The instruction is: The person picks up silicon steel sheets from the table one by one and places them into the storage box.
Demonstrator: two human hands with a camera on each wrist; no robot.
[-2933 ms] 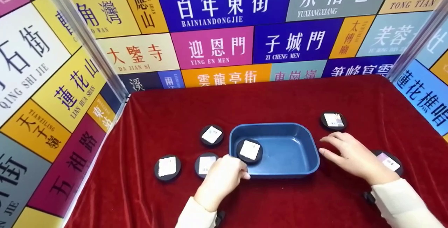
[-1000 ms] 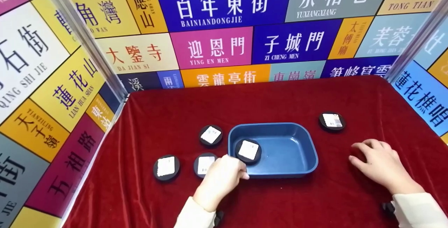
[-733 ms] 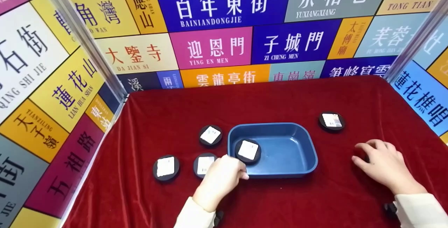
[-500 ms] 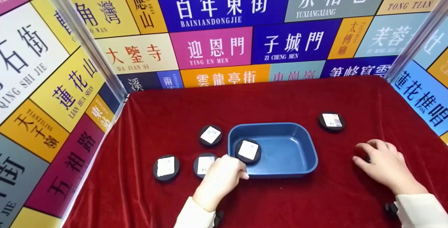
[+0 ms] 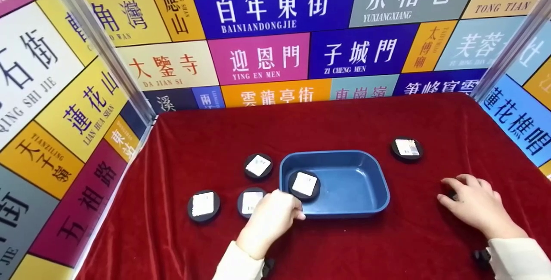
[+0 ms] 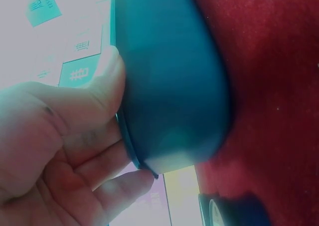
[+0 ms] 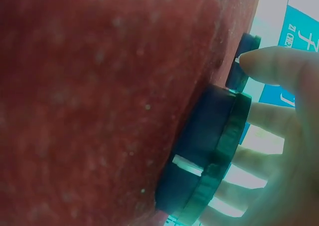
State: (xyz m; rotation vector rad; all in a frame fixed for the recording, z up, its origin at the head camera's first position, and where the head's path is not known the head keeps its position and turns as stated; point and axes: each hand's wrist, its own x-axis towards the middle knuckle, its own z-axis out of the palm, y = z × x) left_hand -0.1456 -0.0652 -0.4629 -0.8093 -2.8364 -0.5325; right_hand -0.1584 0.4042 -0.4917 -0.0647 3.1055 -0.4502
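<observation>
My left hand (image 5: 272, 215) pinches the near left rim of a blue rectangular plastic box (image 5: 353, 187); in the left wrist view, the thumb (image 6: 112, 74) is at the rim of the box's wall (image 6: 169, 81). One round black lidded tub (image 5: 304, 185) with a white label is inside the box, at its left end. Over on the right, my right hand (image 5: 475, 202) is held above another black tub (image 7: 202, 151), mostly hidden beneath it in the head view. Its fingers are spread along the lid side, and the thumb (image 7: 264, 64) is apart from the tub.
Several similar tubs lie on the red cloth (image 5: 301, 250): one tub (image 5: 258, 166) left of the box, one tub (image 5: 250, 202) partly behind my left hand, one tub (image 5: 203, 206) further left, one tub (image 5: 407, 149) at the back right. Printed panels (image 5: 275, 2) stand behind.
My right hand has moved right, from beside the box to over the right-hand tub, and has shifted only slightly since. My left hand has stayed at the box's rim.
</observation>
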